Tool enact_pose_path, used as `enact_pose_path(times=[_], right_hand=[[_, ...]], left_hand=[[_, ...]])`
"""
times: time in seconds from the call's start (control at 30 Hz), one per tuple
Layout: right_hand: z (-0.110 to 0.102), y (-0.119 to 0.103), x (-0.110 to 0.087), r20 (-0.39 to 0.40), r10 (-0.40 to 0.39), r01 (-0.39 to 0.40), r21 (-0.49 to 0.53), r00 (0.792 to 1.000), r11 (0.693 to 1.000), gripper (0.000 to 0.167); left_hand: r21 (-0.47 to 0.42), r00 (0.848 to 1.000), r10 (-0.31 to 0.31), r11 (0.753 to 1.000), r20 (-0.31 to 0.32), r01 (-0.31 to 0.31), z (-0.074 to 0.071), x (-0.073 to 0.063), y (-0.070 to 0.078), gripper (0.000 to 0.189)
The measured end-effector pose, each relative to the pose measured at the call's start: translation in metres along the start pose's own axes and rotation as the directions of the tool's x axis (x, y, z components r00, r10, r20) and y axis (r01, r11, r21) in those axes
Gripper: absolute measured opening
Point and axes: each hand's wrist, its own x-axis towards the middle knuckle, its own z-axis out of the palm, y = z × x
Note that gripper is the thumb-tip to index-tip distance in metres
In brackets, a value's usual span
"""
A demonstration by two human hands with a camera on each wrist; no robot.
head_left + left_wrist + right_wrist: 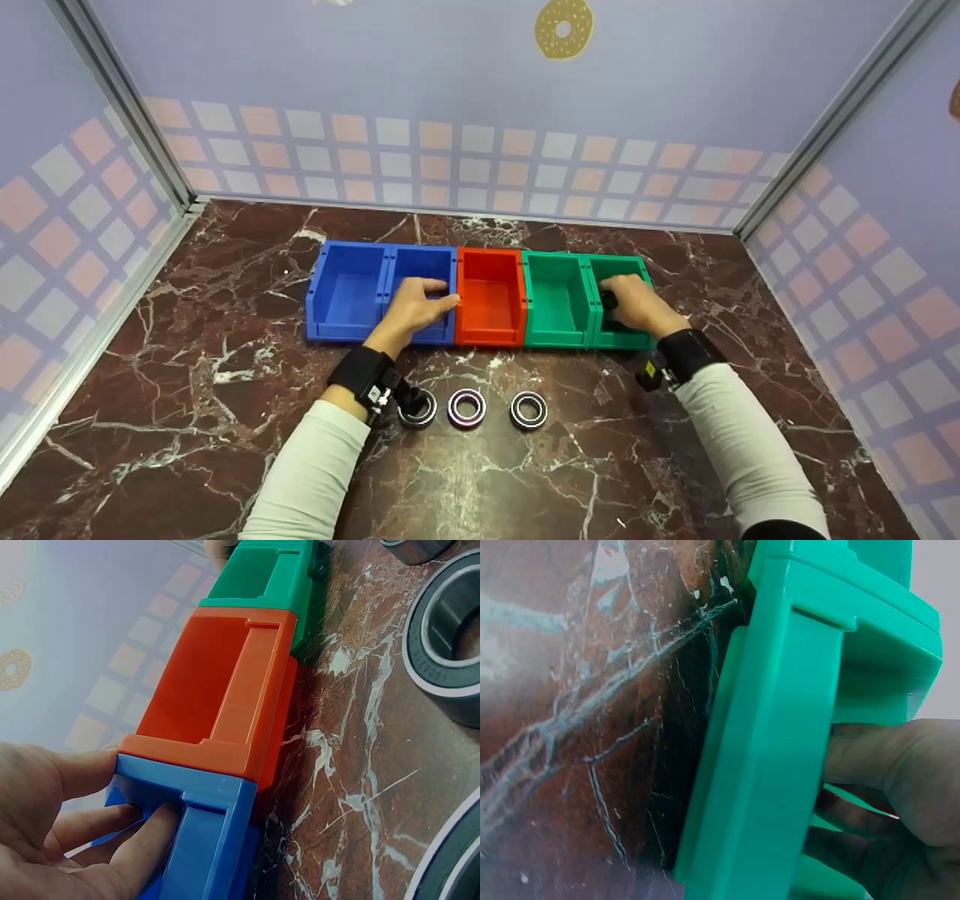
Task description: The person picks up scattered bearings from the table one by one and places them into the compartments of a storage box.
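A joined row of bins runs across the table: two blue, one red and two green. My left hand (416, 307) is at the second blue bin (202, 855). Its thumb lies at the edge beside the red bin (491, 300) while the other fingers reach inside, gripping the wall between. My right hand (634, 300) dips with bent fingers into the rightmost green bin (780, 742). A small dark patch (608, 301) shows beside those fingers in the head view, and a sliver of red appears between them in the right wrist view; I cannot tell what they hold.
Three ball bearings lie in front of the bins: a left one (427, 416) partly covered by the left wrist camera, a purple-ringed one (466, 409) and a right one (529, 411). Patterned walls (480, 157) enclose the marbled table (225, 435) behind and at both sides.
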Motion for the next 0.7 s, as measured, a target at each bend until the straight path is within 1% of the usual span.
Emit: enact_pose_path(times=[0.07,0.37,0.47,0.7], right_hand=[[0.0013,0.0006,0.0003,-0.006,-0.005,0.004,-0.013,1.0,1.0,0.017],[0.0041,-0.0002,-0.0003,-0.011,-0.012,0.012,-0.023,1.0,1.0,0.015],[0.0052,-0.0004,-0.0006,-0.008,-0.015,0.014,-0.027,1.0,1.0,0.016],[0.0069,-0.0015,-0.0012,0.009,-0.003,0.003,-0.026,1.0,1.0,0.021]], left_hand=[[-0.008,1.0,0.003,1.0,0.001,-0.003,0.0003,0.0002,0.0005,0.05],[0.01,1.0,0.009,1.0,-0.008,-0.009,0.0009,0.0005,0.0008,0.051],[0.019,1.0,0.004,1.0,-0.006,-0.004,0.001,0.0007,0.0005,0.051],[0.0,1.0,-0.007,1.0,-0.007,0.007,0.0023,0.0006,0.0,0.05]])
